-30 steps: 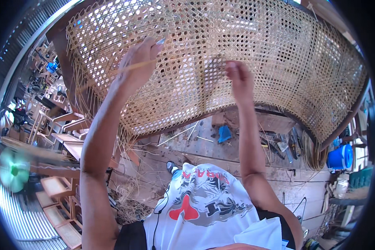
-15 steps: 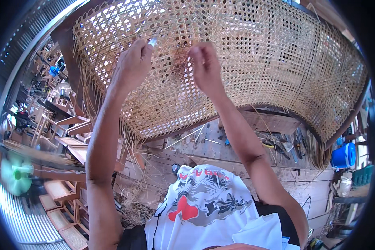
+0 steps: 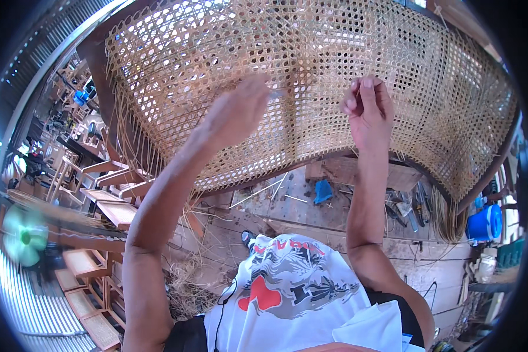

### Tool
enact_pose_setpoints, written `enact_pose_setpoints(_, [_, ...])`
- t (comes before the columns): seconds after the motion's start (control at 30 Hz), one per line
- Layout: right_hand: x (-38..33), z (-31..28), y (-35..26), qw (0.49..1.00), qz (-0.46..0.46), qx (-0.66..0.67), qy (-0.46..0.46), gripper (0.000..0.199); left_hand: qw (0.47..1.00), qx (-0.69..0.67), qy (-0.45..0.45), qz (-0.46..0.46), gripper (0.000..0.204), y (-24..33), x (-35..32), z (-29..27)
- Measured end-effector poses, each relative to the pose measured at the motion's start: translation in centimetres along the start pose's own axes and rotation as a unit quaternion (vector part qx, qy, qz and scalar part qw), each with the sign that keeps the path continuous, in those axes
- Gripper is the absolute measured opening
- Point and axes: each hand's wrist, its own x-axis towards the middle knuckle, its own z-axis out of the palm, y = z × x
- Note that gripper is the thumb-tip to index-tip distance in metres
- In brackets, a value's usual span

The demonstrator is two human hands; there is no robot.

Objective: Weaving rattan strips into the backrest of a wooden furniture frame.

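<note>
Woven cane panel (image 3: 311, 76) in its dark wood frame (image 3: 108, 111) fills the view above me, long axis running left to right, curving down at the right end. Both my hands are raised onto the weave. My right hand (image 3: 368, 108) is on the mesh, fingers pinched shut on a thin cane strand. My left hand (image 3: 240, 111) is blurred, just left of centre; grip not readable. Plank floor (image 3: 311, 217) below with scattered tools, blue bucket (image 3: 486, 223) far right, green fan (image 3: 23, 234) far left.
</note>
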Motion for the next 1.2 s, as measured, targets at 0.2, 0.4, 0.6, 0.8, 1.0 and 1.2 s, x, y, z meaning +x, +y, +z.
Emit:
enact_pose_setpoints(0.2, [-1.0,-0.5,-2.4,0.998,-0.043,-0.045,-0.030,0.022,0.980,0.093,-0.176,-0.009,0.026,2.8,-2.1,1.7])
enact_pose_setpoints(0.4, [-1.2,2.6,4.4,0.907,-0.040,-0.409,-0.099,0.020,0.973,0.152,-0.169,0.036,0.014,1.7,-3.3,2.8])
enact_pose_setpoints(0.6, [0.3,-0.9,12.7,0.853,-0.031,-0.510,-0.106,0.021,0.949,0.117,-0.289,0.033,0.031,4.9,-2.9,-1.2])
enact_pose_setpoints(0.8, [-0.7,-0.1,12.7,0.844,-0.018,-0.526,-0.105,0.016,0.992,0.117,-0.042,-0.020,0.023,4.4,-2.5,-2.1])
enact_pose_setpoints(1.0, [-0.4,-3.7,13.6,0.850,0.018,-0.516,-0.104,0.012,0.971,0.074,0.008,-0.225,0.024,3.8,2.3,-3.4])
enact_pose_setpoints(1.2, [-0.2,-4.9,12.9,0.837,0.051,-0.534,-0.110,0.021,0.988,0.023,0.019,-0.154,0.029,2.2,0.1,-0.5])
